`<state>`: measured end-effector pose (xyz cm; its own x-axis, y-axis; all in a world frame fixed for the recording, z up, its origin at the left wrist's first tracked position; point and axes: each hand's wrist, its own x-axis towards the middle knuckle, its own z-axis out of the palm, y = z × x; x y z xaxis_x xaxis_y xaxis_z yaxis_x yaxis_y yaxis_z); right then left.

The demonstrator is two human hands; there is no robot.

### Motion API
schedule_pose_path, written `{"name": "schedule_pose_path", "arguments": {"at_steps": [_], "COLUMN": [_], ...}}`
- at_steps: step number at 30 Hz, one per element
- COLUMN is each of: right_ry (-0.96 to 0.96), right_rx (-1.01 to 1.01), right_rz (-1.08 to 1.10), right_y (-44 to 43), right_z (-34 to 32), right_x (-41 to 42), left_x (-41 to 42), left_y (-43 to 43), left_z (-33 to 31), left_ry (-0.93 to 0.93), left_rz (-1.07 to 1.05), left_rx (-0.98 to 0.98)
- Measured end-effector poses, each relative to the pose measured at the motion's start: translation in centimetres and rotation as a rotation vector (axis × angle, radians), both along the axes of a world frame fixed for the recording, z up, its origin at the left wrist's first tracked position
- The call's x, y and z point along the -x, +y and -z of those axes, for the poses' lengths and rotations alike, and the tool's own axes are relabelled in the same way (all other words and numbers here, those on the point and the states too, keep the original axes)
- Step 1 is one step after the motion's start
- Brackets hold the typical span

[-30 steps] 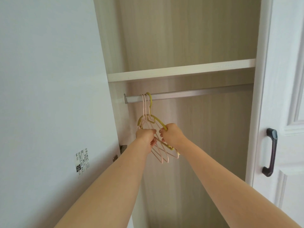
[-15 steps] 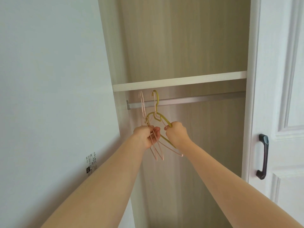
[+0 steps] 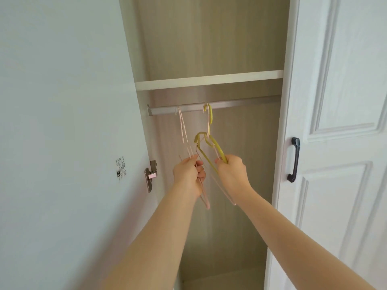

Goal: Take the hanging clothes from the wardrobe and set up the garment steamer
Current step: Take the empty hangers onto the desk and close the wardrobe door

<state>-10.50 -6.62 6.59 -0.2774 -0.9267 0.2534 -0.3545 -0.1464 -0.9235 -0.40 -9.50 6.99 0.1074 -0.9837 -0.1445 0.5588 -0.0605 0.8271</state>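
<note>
Inside the open wardrobe, a bundle of thin pink hangers [image 3: 183, 132] reaches up to the left end of the metal rail [image 3: 240, 104], their hooks touching its lower edge. The left hand [image 3: 188, 172] grips them low down, fingers curled round the wires. Just to the right, a yellow-green hanger [image 3: 217, 148] with another pink one against it has its hook up at the rail; whether that hook sits on the rail I cannot tell. The right hand [image 3: 232, 172] holds this pair, closed round the yellow shoulder. A white shelf [image 3: 209, 80] runs just above the rail. On the left, the door panel [image 3: 62, 122] carries a metal hinge [image 3: 151, 174] and a small sticker [image 3: 121, 169]; on the right stands a white panelled door [image 3: 335, 101] with a dark handle [image 3: 294, 160].
</note>
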Motion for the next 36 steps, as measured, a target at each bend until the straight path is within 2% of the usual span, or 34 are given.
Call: {"name": "schedule_pose_path", "arguments": {"at_steps": [9,22,27,32,36], "right_ry": [-0.011,-0.016,0.022,0.048,0.023], "right_rx": [-0.091,-0.259,-0.327,-0.387,-0.439], "right_rz": [0.121,0.274,0.364,0.436,0.439], "right_y": [11.3,31.9,39.9,47.4,52.8], "right_z": [5.7,13.5,16.7,19.8,21.5], "right_x": [0.0,-4.9,-7.9,-11.2,-13.4], "left_x": [0.0,-5.2,-8.2,-11.4,-13.9], "left_y": [12.6,30.4,37.3,43.7,48.3], "left_z": [6.0,14.9,17.5,21.3,23.8], "left_ry": [0.055,-0.094,-0.079,-0.171,-0.295], "left_rz": [0.157,0.391,0.505,0.624,0.64], "left_rx": [-0.048,-0.186,-0.209,-0.229,-0.29]}}
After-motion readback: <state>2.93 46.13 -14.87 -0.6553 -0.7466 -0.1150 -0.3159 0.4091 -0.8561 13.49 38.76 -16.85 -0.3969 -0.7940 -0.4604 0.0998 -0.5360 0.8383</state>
